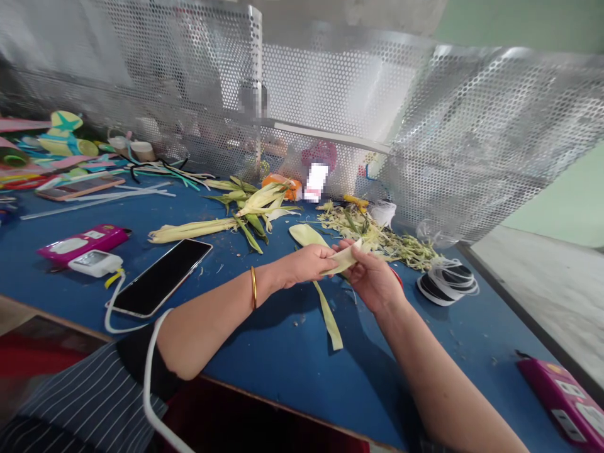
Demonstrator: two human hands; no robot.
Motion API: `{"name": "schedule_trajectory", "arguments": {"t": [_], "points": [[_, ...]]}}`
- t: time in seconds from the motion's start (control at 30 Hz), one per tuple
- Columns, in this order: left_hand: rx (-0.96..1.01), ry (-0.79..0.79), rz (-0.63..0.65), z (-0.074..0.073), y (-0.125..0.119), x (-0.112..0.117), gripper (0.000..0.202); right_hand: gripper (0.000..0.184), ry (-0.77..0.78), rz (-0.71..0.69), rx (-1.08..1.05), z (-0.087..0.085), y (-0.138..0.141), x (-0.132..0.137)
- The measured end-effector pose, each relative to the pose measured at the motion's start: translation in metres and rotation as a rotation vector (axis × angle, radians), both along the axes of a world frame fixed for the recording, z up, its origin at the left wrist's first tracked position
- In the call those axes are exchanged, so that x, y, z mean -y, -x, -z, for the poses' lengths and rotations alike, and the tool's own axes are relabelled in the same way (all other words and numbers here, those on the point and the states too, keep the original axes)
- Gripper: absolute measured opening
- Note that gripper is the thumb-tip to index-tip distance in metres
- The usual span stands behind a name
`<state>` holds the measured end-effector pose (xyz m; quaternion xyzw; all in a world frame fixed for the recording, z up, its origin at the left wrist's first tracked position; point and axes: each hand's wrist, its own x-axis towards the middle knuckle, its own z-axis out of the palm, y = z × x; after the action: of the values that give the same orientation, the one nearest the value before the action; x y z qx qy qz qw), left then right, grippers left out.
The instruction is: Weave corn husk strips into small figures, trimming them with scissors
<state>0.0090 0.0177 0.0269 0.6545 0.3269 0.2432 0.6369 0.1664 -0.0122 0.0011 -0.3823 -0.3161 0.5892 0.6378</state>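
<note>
Both my hands grip a pale corn husk [343,258] above the blue table. My left hand [309,263], a gold bangle on its wrist, pinches the husk's near left end. My right hand [375,277] pinches the other end between thumb and fingers. Just beyond my left fingers lies a wide husk piece [306,235]. A narrow husk strip [329,318] stretches along the table below my hands. Something red shows partly behind my right hand; I cannot tell its kind.
Corn husks [257,211] lie behind my left hand, husk scraps [396,242] behind my right. A black phone [163,277], a purple power strip [85,244] and a white cable [150,377] are on the left. A cord spool [446,283] stands right. Perforated metal panels [330,82] border the back.
</note>
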Motion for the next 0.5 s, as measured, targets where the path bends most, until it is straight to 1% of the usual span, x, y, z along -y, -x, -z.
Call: {"name": "schedule_trajectory", "arguments": {"t": [0.13,0.23,0.3,0.37,0.4,0.43,0.5], "points": [[-0.133,-0.17,0.011,0.005,0.005,-0.008,0.026,0.014,-0.087,0.121,-0.091,-0.007,-0.014,-0.004],[-0.201,-0.266,0.039,0.005,0.007,-0.011,0.026,0.02,-0.12,0.161,-0.15,-0.014,-0.025,-0.005],[-0.24,-0.316,0.094,0.002,0.01,-0.012,0.025,0.023,-0.085,0.19,-0.122,-0.019,-0.033,-0.004],[-0.286,-0.34,0.2,-0.002,0.013,-0.013,0.025,0.023,-0.024,0.212,0.025,-0.021,-0.041,-0.003],[-0.312,-0.343,0.266,-0.004,0.015,-0.013,0.026,0.023,0.014,0.207,0.158,-0.021,-0.044,-0.003],[-0.341,-0.347,0.329,-0.006,0.017,-0.014,0.027,0.023,0.053,0.19,0.333,-0.021,-0.047,-0.002],[-0.416,-0.348,0.426,-0.007,0.021,-0.014,0.025,0.024,0.113,0.151,0.792,-0.017,-0.05,-0.002]]}}
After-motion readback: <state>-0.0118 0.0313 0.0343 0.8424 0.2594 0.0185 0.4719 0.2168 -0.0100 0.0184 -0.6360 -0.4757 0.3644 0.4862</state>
